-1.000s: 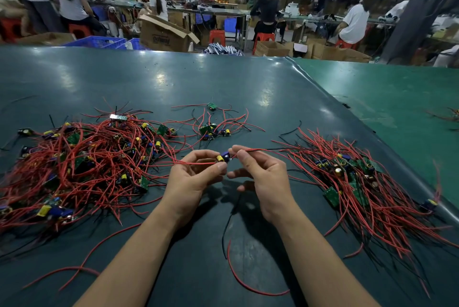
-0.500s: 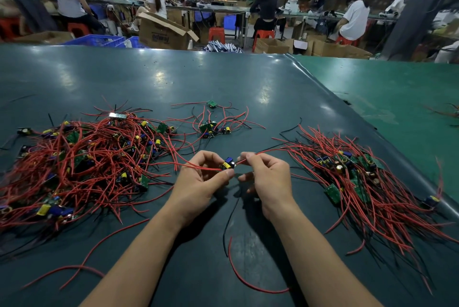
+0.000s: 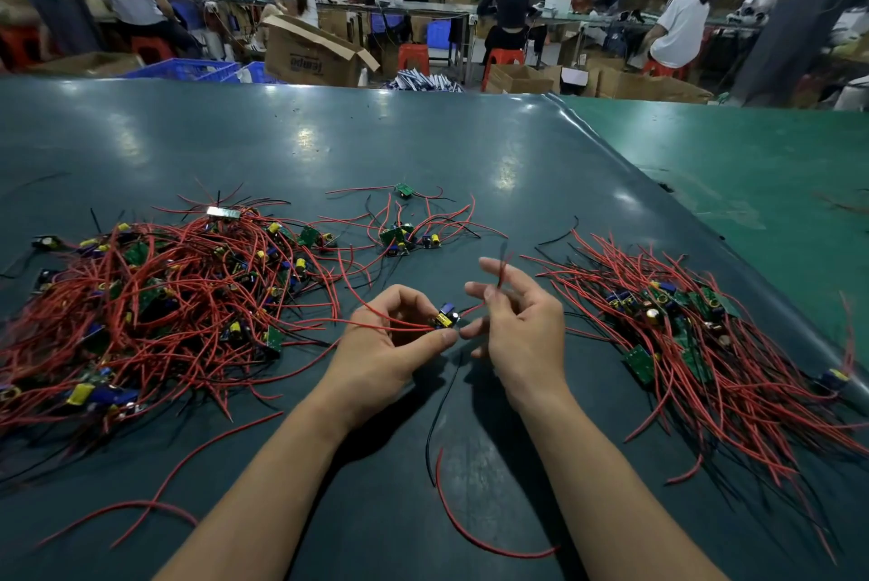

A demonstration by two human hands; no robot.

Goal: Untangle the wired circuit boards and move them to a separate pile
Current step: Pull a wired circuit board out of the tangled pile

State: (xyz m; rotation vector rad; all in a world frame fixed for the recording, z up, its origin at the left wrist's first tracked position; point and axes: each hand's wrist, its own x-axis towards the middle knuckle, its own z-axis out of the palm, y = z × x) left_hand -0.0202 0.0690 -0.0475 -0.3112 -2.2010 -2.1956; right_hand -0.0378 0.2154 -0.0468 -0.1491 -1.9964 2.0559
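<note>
A big tangled heap of red-wired circuit boards (image 3: 155, 303) covers the left of the dark green table (image 3: 423, 148). A second, sorted pile (image 3: 696, 336) lies at the right. Between them, my left hand (image 3: 390, 345) pinches a small board (image 3: 444, 318) with yellow and blue parts. Its red wires run off to the left and down toward me. My right hand (image 3: 522, 326) is just right of the board, pinching one of its red wires (image 3: 501, 270), with the index finger raised. The wire is blurred.
A small cluster of boards (image 3: 404, 235) lies beyond my hands, with one lone board (image 3: 403, 190) further back. Loose red and black wires (image 3: 451, 510) trail near the table's front. A lighter green table (image 3: 752, 166) adjoins at the right. People work at benches behind.
My right hand has let go of the board's end and lifted, drawing a red wire upward. The left hand still pinches the board, a little lower and closer to me.
</note>
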